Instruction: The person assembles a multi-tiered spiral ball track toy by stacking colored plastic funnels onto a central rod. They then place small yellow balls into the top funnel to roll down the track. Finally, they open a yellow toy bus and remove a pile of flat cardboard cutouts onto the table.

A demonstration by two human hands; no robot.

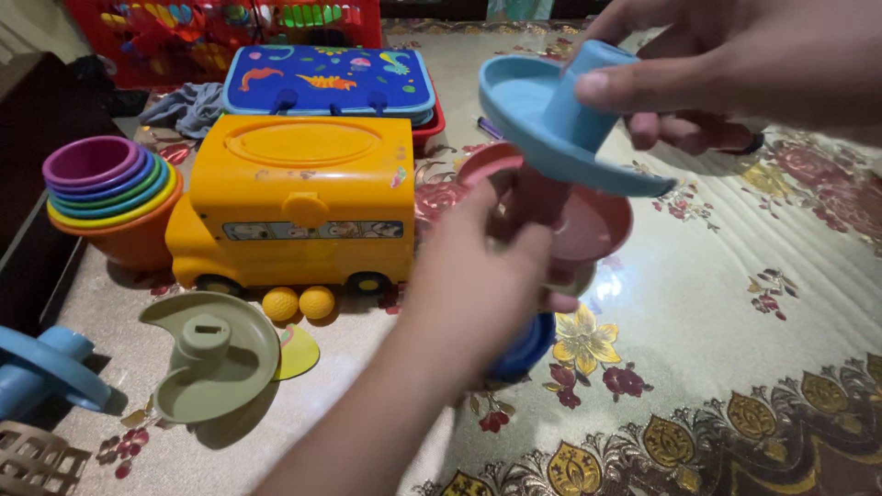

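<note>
My right hand (726,64) grips a light blue spiral ramp piece (542,119) by its centre tube, holding it tilted just above a pink ramp piece (593,220). My left hand (478,276) is closed around the pink piece's stem, steadying a small stacked tower. A dark blue piece (525,351) shows under my left hand at the tower's base. The lower part of the tower is hidden by my left hand.
An olive green ramp piece (211,354) lies at the left, beside two yellow balls (299,302). A yellow toy bus (299,202), stacked coloured cups (110,193), a blue patterned case (326,81) and another blue ramp piece (41,367) stand on the floral tablecloth (735,367).
</note>
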